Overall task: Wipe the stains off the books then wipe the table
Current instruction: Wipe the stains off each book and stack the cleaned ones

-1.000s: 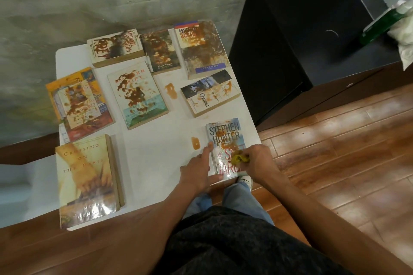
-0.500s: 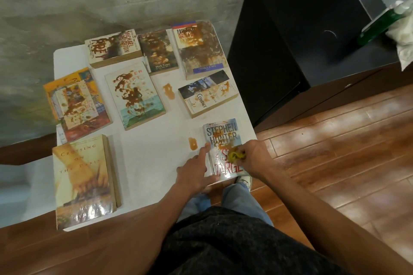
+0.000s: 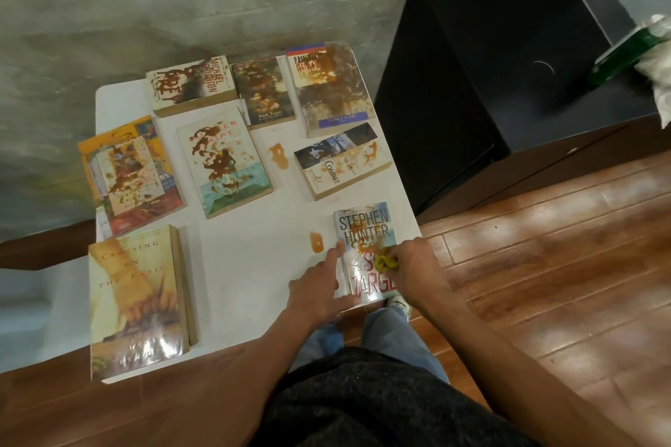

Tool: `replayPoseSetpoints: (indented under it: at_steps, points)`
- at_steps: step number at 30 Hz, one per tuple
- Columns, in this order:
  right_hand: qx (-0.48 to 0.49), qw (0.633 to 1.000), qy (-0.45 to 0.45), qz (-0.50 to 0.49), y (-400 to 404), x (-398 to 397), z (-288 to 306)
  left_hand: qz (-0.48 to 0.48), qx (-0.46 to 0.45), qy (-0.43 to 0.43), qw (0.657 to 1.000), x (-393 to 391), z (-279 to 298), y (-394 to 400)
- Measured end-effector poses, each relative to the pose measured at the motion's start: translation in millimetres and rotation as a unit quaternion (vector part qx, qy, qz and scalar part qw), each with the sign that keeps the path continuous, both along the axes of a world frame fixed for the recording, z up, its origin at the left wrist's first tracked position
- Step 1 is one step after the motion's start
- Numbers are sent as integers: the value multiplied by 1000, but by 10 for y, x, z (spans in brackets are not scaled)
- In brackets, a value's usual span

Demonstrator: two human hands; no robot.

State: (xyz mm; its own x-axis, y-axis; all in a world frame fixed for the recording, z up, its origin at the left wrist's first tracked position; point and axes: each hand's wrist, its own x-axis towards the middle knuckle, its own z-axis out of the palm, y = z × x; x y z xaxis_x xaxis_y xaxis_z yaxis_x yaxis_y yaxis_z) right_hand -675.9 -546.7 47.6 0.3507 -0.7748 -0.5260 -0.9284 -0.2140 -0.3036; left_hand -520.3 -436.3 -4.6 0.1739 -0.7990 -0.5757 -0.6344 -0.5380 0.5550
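the person stands at the near edge of the white table (image 3: 236,265). the right hand (image 3: 414,270) pinches a small yellow cloth (image 3: 385,262) and presses it on the hunter book (image 3: 366,250), right at the brown stain in the middle of the cover. the left hand (image 3: 319,287) lies flat by the book's left side, one finger stretched along its edge, i think to stop the book sliding while it gets rubbed. a brown spot (image 3: 316,242) sits on the table just beside that finger. farther back lie more stained books, like contact (image 3: 341,160), and another spot (image 3: 278,155). they look not yet wiped.
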Motion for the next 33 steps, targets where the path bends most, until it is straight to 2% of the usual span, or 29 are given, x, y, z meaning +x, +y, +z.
replayPoseSetpoints:
  at_steps: [5,8,13,16,20,25,28,33]
  points:
    - [52,998,3,31,53,43,15,-2,2,-3,1000,2,10,10]
    - [16,1000,-19,15,97,157,18,1,1,-7,1000,2,18,13]
    - [-22,996,-22,78,233,108,-32,-2,-3,-11,1000,17,66,26]
    - [-18,997,-5,71,242,141,-27,-4,-5,-8,1000,16,83,50]
    - [-51,996,-50,46,255,291,-20,5,4,3,1000,12,128,2]
    - [-19,998,-12,58,339,232,-53,11,11,4,1000,-8,134,-8]
    - [-38,998,-22,45,385,252,-57,11,9,4,1000,-13,119,10]
    - [-32,998,-24,48,451,115,7,-6,23,-38,999,-25,104,-11]
